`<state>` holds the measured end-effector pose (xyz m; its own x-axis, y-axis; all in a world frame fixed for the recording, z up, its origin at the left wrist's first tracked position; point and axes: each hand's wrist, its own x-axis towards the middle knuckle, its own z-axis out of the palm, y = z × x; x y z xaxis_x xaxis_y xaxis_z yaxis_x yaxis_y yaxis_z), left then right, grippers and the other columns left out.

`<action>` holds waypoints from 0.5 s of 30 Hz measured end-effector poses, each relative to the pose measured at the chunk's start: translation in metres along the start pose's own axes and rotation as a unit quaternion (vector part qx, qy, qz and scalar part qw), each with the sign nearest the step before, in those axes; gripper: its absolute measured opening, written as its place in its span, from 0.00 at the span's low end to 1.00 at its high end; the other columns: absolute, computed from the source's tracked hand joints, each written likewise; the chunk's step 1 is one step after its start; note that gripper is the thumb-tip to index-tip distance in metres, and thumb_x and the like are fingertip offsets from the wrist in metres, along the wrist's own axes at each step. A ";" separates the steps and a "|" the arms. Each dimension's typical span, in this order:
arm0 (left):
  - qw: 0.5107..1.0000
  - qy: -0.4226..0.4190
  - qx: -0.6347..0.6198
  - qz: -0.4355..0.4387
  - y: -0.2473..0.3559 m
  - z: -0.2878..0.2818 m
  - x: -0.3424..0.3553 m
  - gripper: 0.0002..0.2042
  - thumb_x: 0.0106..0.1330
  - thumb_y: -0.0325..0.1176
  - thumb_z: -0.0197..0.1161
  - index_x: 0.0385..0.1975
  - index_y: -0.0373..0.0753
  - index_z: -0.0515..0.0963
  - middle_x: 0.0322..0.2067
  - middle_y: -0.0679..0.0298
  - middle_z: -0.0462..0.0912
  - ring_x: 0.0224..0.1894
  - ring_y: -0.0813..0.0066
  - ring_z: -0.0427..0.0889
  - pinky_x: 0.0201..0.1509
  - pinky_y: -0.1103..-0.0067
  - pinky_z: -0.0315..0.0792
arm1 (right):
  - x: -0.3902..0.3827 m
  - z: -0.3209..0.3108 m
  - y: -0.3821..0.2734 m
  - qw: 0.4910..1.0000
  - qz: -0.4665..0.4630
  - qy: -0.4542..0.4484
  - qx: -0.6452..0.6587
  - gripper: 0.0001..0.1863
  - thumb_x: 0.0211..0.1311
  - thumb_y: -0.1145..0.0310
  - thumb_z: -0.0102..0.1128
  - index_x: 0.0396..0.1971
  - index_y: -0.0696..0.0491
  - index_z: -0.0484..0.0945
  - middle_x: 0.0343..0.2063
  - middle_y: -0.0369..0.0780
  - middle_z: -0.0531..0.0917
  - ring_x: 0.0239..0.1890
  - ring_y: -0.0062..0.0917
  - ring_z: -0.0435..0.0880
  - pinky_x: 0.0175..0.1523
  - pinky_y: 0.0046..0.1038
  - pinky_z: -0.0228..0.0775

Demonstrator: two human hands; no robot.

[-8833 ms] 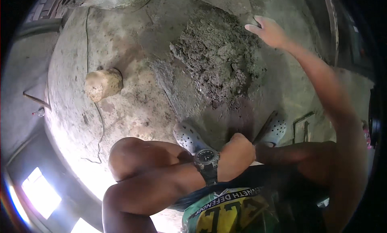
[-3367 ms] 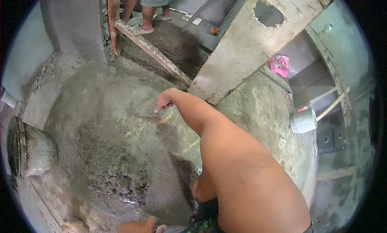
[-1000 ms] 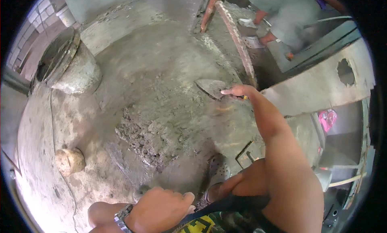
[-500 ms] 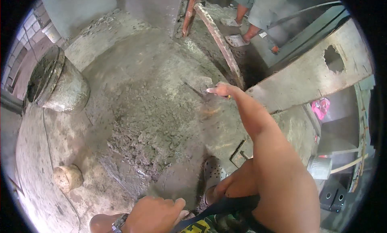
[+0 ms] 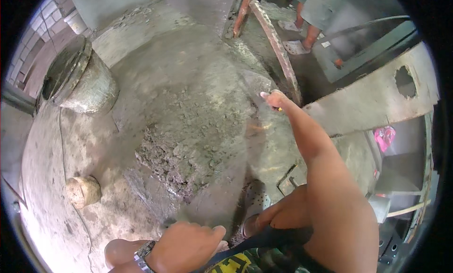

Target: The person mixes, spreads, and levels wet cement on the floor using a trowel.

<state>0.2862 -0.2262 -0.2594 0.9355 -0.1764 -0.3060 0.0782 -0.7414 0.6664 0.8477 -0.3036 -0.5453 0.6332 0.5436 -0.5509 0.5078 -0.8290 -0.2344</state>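
My right hand (image 5: pixel 275 100) stretches far out over the floor, its fingers closed round the handle of a trowel, of which a bit of yellow shows. The trowel's grey blade (image 5: pixel 256 79) lies against the wet cement surface and blends into it. A rough heap of wet mortar (image 5: pixel 177 157) spreads across the floor between my hands. Close to my body, my left hand (image 5: pixel 188 244) is curled beside my knee, with a watch (image 5: pixel 144 255) on the wrist. Whatever its fingers may hold is hidden from view.
A large mortar-caked bucket (image 5: pixel 89 84) stands at left, with a small tub (image 5: pixel 83 191) nearer. A wooden brace (image 5: pixel 276 44) and a board with a hole (image 5: pixel 373 96) border the right side. Another person's feet (image 5: pixel 298 46) are beyond. A cable (image 5: pixel 64 164) runs along the left floor.
My right hand has moved slightly farther away with the trowel along the cement. The whole view has shifted a little to the right. My left hand stays curled by the knee.
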 end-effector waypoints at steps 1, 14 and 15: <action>1.000 -0.008 0.010 -0.001 -0.001 -0.001 0.000 0.15 0.74 0.49 0.59 0.37 0.43 0.73 0.16 0.57 0.77 0.20 0.50 0.80 0.22 0.57 0.72 | 0.003 0.000 0.001 1.000 -0.002 -0.001 -0.002 0.42 0.71 0.31 0.49 0.30 0.62 0.85 0.20 0.47 0.84 0.20 0.36 0.83 0.34 0.41 0.75; 0.981 -0.034 -0.035 -0.190 0.012 -0.012 -0.056 0.06 0.70 0.37 0.57 0.38 0.43 0.73 0.21 0.60 0.81 0.25 0.57 0.85 0.26 0.63 0.75 | 0.036 0.074 -0.165 0.987 -0.038 -0.102 0.116 0.36 0.69 0.30 0.54 0.24 0.53 0.75 0.14 0.35 0.72 0.12 0.23 0.68 0.17 0.32 0.61; 0.978 0.101 -0.042 -0.177 0.013 0.014 -0.072 0.07 0.69 0.38 0.58 0.39 0.43 0.74 0.21 0.61 0.81 0.24 0.59 0.84 0.25 0.65 0.74 | 0.028 0.094 -0.203 0.987 -0.078 -0.101 0.097 0.36 0.70 0.31 0.53 0.25 0.54 0.76 0.16 0.37 0.74 0.12 0.24 0.70 0.18 0.33 0.63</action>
<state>0.2155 -0.2323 -0.2379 0.8927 0.2192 -0.3936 0.4300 -0.6754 0.5991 0.7077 -0.1327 -0.5884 0.4167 0.6460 -0.6396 0.4571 -0.7571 -0.4668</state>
